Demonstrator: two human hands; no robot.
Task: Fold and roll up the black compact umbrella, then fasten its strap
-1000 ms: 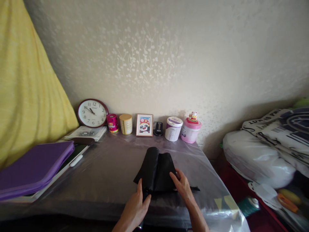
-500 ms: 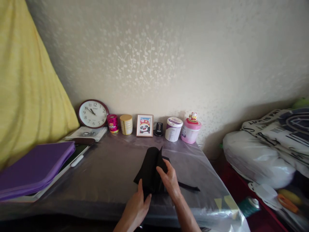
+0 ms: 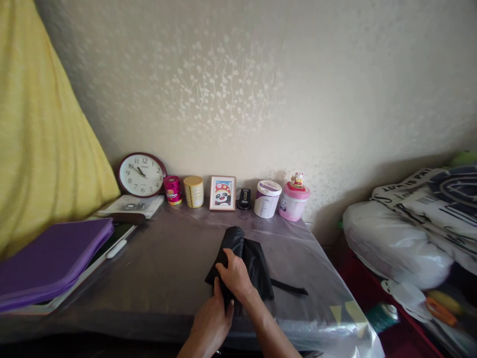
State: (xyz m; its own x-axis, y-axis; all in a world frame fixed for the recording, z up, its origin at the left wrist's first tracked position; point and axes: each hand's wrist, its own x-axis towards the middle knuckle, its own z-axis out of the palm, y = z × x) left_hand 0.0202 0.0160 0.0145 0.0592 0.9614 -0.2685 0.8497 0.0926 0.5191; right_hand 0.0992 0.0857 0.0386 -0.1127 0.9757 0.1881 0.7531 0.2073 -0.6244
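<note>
Dim, soft light, white glare on the table cover [image 3: 167,263] at near right, wide-angle stretch toward the edges.

A: What's in contact?
B: Left hand [image 3: 212,318] has thumb and forefinger around the near end of the black fabric bundle [image 3: 257,261]. Right hand [image 3: 236,276] lies across its rolled left part; can't tell if it's gripping.
A: Strap?
B: Black strap [image 3: 290,287] runs out right onto the plastic-covered table [image 3: 167,268].
A: Far edge, left to right?
B: Clock [image 3: 142,175], magenta can [image 3: 173,190], yellow-lidded can [image 3: 194,193], panda picture [image 3: 222,193], small black object [image 3: 244,199], white-purple tub [image 3: 267,200], pink tub [image 3: 293,202] topped by a figurine [image 3: 297,180].
A: Sides?
B: Purple folder [image 3: 55,258] left, white plastic bag [image 3: 395,241] right.
</note>
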